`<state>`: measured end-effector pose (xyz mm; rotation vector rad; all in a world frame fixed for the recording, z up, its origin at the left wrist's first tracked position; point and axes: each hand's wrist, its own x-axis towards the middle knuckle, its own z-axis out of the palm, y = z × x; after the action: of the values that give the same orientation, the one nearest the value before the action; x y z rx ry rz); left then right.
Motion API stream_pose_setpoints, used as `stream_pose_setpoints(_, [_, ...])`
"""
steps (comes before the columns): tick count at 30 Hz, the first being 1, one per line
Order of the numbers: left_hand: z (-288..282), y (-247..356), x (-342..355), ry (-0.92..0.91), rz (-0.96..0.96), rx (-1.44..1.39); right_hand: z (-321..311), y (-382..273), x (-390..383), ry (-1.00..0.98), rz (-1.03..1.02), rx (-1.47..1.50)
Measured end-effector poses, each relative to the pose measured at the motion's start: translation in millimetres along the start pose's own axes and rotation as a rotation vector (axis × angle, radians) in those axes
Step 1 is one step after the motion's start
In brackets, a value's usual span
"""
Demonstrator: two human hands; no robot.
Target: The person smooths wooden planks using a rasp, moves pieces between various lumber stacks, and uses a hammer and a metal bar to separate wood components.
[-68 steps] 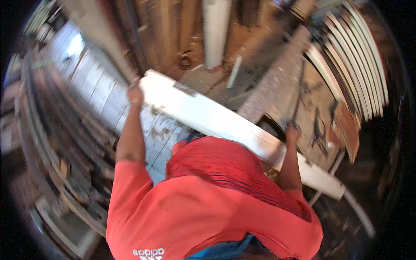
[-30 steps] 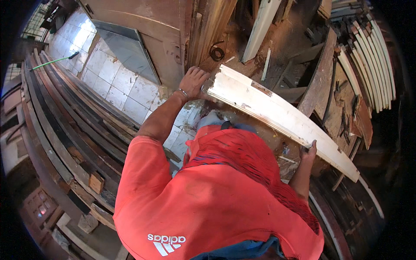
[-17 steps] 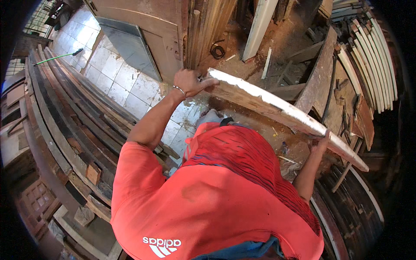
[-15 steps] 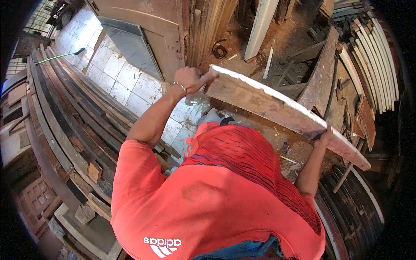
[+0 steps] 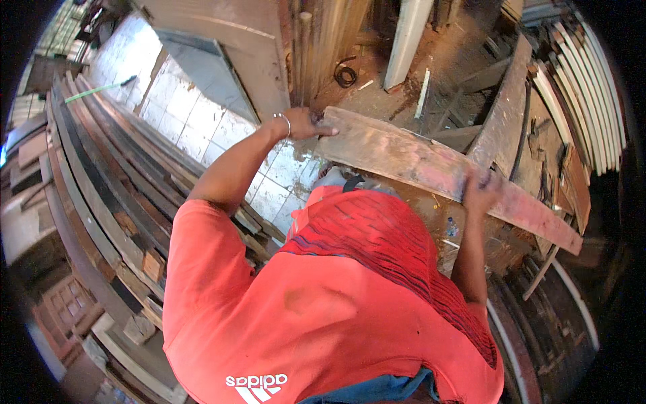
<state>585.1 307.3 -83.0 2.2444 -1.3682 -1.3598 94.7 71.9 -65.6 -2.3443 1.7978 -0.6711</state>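
A long wooden plank (image 5: pixel 397 149), its broad brown face turned up and reddish toward the right end, slants across in front of my body. My left hand (image 5: pixel 306 125), with a bracelet at the wrist, grips the plank's left end, the thumb on top of its face. Farther along, my right hand (image 5: pixel 482 192) is closed at the plank's near edge, its slightly blurred fingers over the broad face. The undersides of the plank and of both hands are hidden.
Long timber boards (image 5: pixel 121 182) are stacked at the left. A brown door panel (image 5: pixel 235 47) stands ahead beside a white post (image 5: pixel 407 44). Curved pale slats (image 5: pixel 585 94) lean at the far right. A black coil (image 5: pixel 345 75) and wood scraps lie on the floor.
The plank has tipped so its white upper edge no longer shows and its broad face is turned up. My right hand has shifted left along it; my left hand stays at the left end.
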Motion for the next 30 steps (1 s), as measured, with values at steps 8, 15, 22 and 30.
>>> stream_pose_setpoints(8, [-18.4,19.1,4.6,-0.218,-0.110,0.222,8.7,-101.7,0.8,-0.402,-0.459,-0.135])
stream_pose_setpoints(15, [-21.6,39.6,20.1,-0.324,-0.205,0.174,-5.8,-89.6,20.9,-0.608,-0.411,-0.140])
stream_pose_setpoints(22, [-20.8,51.7,5.2,-0.281,-0.175,0.298,5.5,-77.6,27.2,-0.784,-0.342,-0.014])
stream_pose_setpoints(30, [-20.2,52.8,10.4,-0.307,-0.165,0.365,10.9,-73.7,25.0,-0.785,-0.335,0.047])
